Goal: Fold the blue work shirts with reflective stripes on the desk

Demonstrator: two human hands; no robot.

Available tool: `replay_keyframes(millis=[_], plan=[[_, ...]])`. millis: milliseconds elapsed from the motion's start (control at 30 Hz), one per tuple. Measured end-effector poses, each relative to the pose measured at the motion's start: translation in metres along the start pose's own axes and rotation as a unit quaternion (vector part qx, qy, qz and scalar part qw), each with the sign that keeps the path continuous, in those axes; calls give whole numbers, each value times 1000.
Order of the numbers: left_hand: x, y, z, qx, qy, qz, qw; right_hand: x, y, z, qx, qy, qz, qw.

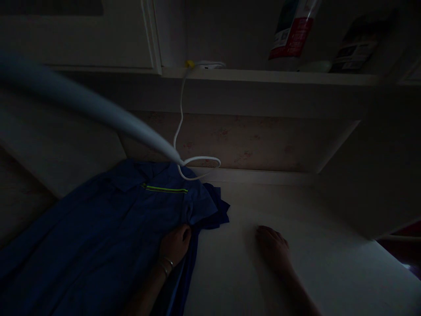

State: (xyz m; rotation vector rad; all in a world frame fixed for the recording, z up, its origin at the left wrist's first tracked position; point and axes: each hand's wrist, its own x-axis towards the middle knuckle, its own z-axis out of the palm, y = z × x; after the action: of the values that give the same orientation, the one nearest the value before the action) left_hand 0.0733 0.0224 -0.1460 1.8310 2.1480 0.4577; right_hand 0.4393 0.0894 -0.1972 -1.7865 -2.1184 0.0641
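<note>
A dark blue garment with a collar [98, 228] and a bright yellow-green stripe lies spread over the left of the white surface. My left hand [176, 243], with bracelets at the wrist, rests at the garment's right edge. Its fingers are curled closed on the cloth there. Darker blue cloth [219, 215] sticks out from beneath the garment, up and to the right of that hand. My right hand [272, 245] lies on the bare white surface [230, 259] to the right, holding nothing. Its fingers stretch forward, though dim light hides their detail.
A white cable [182, 114] drops from the shelf edge [263, 76] and loops above the garment. One pale, blurred length [108, 109] crosses the upper left close to me. On the shelf stand a red-and-white package [292, 37] and a dark labelled container [357, 48]. Side panels flank the surface.
</note>
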Motion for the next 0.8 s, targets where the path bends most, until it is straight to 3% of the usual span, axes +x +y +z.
replay_keyframes(millis=[800], plan=[[0, 5, -5, 2, -11, 1, 1000, 0, 3, 1, 26, 2, -5, 1000]])
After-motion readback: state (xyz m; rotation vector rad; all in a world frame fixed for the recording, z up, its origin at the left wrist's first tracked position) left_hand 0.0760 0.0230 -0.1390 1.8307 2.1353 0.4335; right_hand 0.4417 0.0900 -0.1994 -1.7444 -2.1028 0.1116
